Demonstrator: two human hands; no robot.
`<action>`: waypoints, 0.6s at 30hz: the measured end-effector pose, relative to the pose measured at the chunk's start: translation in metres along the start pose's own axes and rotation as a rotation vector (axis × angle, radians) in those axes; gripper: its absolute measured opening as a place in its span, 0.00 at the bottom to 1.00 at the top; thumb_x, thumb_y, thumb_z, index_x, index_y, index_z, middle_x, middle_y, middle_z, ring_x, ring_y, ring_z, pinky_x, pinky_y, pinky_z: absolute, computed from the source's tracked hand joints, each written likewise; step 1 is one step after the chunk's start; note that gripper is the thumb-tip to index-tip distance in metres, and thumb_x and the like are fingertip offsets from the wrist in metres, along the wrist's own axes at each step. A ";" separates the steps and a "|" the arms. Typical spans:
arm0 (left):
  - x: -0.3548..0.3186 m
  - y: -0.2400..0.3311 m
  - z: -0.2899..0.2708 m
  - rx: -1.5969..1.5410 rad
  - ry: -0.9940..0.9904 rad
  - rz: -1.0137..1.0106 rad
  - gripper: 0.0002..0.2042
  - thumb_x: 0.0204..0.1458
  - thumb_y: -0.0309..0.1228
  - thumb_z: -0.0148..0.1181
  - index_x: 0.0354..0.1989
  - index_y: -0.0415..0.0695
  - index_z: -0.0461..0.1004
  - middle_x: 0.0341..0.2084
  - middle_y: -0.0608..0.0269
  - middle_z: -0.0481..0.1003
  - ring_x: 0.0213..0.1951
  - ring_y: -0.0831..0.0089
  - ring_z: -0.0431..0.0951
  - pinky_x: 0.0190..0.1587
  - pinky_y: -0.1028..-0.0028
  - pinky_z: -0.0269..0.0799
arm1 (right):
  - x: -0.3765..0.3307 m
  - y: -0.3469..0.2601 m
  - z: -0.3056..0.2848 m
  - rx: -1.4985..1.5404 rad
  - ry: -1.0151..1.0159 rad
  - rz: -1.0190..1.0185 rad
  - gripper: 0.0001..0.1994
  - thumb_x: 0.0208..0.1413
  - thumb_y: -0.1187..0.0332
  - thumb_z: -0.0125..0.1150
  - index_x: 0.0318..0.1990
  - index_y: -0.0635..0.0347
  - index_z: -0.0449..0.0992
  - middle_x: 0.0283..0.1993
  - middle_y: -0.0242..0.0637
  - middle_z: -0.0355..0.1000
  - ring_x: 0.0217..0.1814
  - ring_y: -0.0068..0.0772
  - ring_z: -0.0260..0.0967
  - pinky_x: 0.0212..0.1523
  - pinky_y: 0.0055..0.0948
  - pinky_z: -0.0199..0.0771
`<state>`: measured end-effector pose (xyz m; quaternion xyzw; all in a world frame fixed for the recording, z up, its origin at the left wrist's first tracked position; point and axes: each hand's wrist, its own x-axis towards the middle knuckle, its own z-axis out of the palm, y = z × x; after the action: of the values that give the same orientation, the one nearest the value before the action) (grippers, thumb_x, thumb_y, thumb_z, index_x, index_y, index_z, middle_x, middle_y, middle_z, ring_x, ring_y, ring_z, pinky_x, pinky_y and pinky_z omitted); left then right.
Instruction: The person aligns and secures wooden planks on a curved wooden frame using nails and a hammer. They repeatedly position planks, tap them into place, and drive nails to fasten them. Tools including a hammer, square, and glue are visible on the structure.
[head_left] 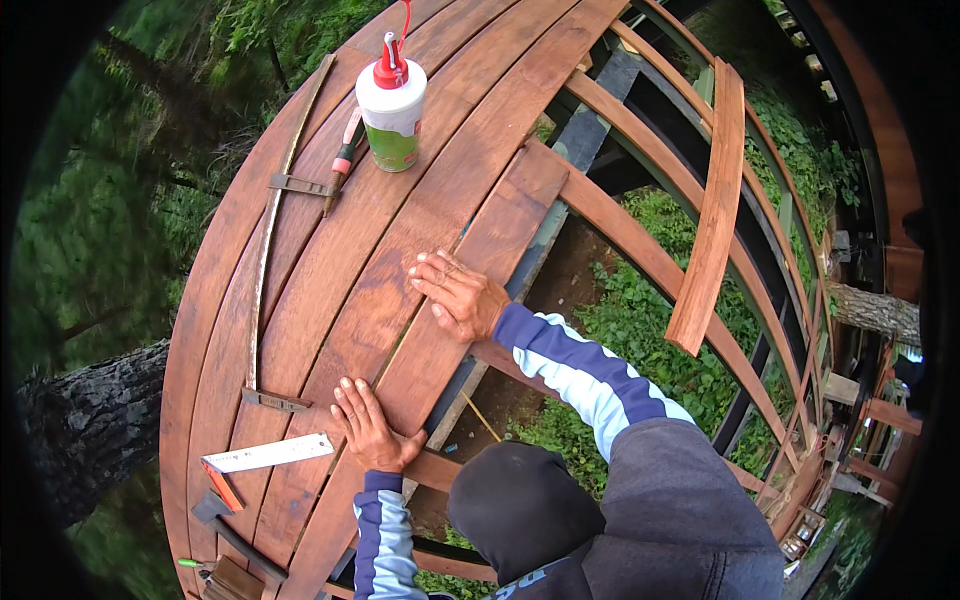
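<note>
Neither of my hands shows in the head view. Another person, in a dark hood [525, 495] and striped blue sleeves, leans over a curved deck of reddish-brown boards. That person's left hand [378, 428] lies flat with fingers spread, across the near end of a short board [425, 375]. Their right hand [458, 298] rests on the same board farther up, fingers bent over its left side. A white glue bottle [392, 125] with a red cap stands upright on the deck. Left of it lies a bar clamp [262, 300] with a red and black handle.
A square [270, 455] with an orange handle and a hammer [235, 530] lie at the deck's near left. Open curved joists [630, 235] span plants and soil at the right. A loose curved plank [715, 215] lies across them. A tree trunk [110, 425] stands beyond the left edge.
</note>
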<state>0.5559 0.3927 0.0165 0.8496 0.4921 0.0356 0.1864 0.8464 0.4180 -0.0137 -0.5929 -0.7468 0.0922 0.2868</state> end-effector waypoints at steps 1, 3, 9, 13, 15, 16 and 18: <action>0.000 0.000 0.000 0.002 -0.003 -0.002 0.66 0.14 0.41 0.76 0.72 0.36 0.47 0.73 0.43 0.47 0.74 0.50 0.46 0.75 0.56 0.39 | 0.000 0.000 0.000 0.000 -0.004 -0.001 0.23 0.56 0.67 0.48 0.55 0.72 0.72 0.64 0.50 0.66 0.71 0.53 0.58 0.73 0.50 0.55; -0.001 -0.001 0.001 0.010 -0.001 -0.002 0.66 0.14 0.41 0.75 0.72 0.36 0.47 0.73 0.44 0.47 0.74 0.50 0.46 0.74 0.56 0.39 | 0.000 0.000 0.000 0.005 -0.003 -0.007 0.23 0.56 0.66 0.48 0.55 0.73 0.72 0.64 0.50 0.66 0.71 0.53 0.58 0.73 0.50 0.54; -0.001 -0.002 0.004 0.010 0.018 0.014 0.66 0.14 0.41 0.75 0.72 0.37 0.47 0.73 0.44 0.47 0.74 0.50 0.46 0.74 0.56 0.39 | 0.000 0.001 0.000 0.008 0.007 -0.010 0.23 0.55 0.67 0.48 0.55 0.72 0.72 0.64 0.50 0.66 0.71 0.53 0.58 0.73 0.50 0.55; -0.001 -0.003 0.004 0.033 0.018 0.025 0.66 0.14 0.43 0.75 0.72 0.34 0.49 0.72 0.41 0.48 0.73 0.48 0.47 0.74 0.55 0.39 | 0.000 0.000 0.001 0.003 0.007 -0.015 0.23 0.55 0.68 0.48 0.56 0.72 0.72 0.64 0.50 0.66 0.71 0.53 0.58 0.72 0.51 0.56; -0.001 -0.003 0.003 0.042 0.014 0.029 0.66 0.13 0.45 0.76 0.71 0.33 0.50 0.71 0.40 0.49 0.73 0.48 0.47 0.74 0.55 0.38 | 0.000 0.001 0.001 -0.007 0.003 -0.016 0.23 0.55 0.67 0.48 0.56 0.72 0.72 0.64 0.50 0.66 0.71 0.53 0.58 0.72 0.50 0.55; -0.001 -0.003 0.003 0.041 0.014 0.030 0.66 0.13 0.45 0.75 0.71 0.33 0.50 0.71 0.39 0.49 0.73 0.48 0.47 0.74 0.55 0.39 | 0.000 0.001 0.001 -0.018 0.002 -0.016 0.23 0.55 0.66 0.48 0.56 0.72 0.72 0.64 0.49 0.66 0.71 0.53 0.58 0.73 0.50 0.54; -0.001 -0.003 0.004 0.041 0.014 0.031 0.66 0.14 0.45 0.75 0.71 0.33 0.50 0.71 0.39 0.49 0.73 0.47 0.47 0.74 0.55 0.39 | 0.000 0.001 0.001 -0.030 0.000 -0.018 0.24 0.55 0.65 0.49 0.55 0.71 0.73 0.64 0.49 0.65 0.71 0.52 0.57 0.73 0.49 0.54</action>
<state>0.5532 0.3920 0.0122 0.8604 0.4810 0.0345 0.1650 0.8467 0.4179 -0.0148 -0.5903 -0.7535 0.0785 0.2786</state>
